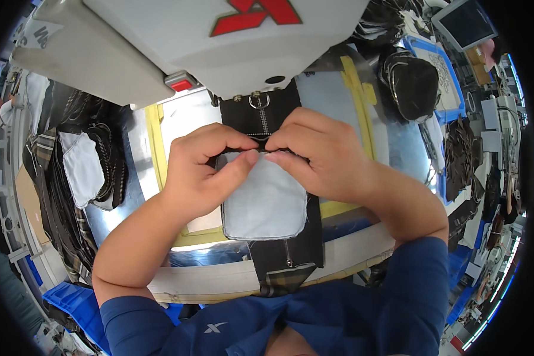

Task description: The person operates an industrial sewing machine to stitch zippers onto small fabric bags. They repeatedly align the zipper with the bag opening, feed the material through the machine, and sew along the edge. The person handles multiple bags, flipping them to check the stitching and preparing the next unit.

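Note:
My left hand (204,169) and my right hand (323,154) meet over the work, thumbs and forefingers pinching the upper edge of a rounded pocket piece (264,199) with a pale grey-blue back. Dark material shows along the pinched edge. Beneath the pocket piece lies a long black fabric panel (314,237) with a zipper (289,261) at its near end. A metal D-ring (258,102) and a line of zipper teeth show on the panel beyond my fingers. The far end of the panel runs under the white sewing machine head (219,53).
Yellow tape strips (362,107) mark the worktable. At the left lie piled dark fabric pieces and a pale-backed pocket piece (82,169). Black zippered pouches (412,86) sit at the far right beside a blue tray (454,89). A blue bin (77,308) stands at the lower left.

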`<action>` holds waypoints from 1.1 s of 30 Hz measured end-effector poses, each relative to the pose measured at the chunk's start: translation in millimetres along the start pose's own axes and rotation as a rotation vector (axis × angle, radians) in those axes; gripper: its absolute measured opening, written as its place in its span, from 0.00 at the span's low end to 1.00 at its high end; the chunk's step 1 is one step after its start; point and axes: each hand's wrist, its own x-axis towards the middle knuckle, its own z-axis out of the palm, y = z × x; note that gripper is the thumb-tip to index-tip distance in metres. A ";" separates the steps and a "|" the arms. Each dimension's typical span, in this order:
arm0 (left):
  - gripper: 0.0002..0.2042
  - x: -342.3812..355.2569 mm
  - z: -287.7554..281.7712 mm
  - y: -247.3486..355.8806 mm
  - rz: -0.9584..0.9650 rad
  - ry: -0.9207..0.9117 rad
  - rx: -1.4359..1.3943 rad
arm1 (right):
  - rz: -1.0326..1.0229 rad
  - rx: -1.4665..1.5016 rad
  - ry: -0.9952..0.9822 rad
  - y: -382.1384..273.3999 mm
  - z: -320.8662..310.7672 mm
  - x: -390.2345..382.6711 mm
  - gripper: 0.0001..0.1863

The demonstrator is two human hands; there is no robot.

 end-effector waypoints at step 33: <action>0.05 1.9 -0.1 1.2 -0.175 -0.052 -0.081 | 0.221 0.213 -0.056 -1.0 -3.8 9.5 0.05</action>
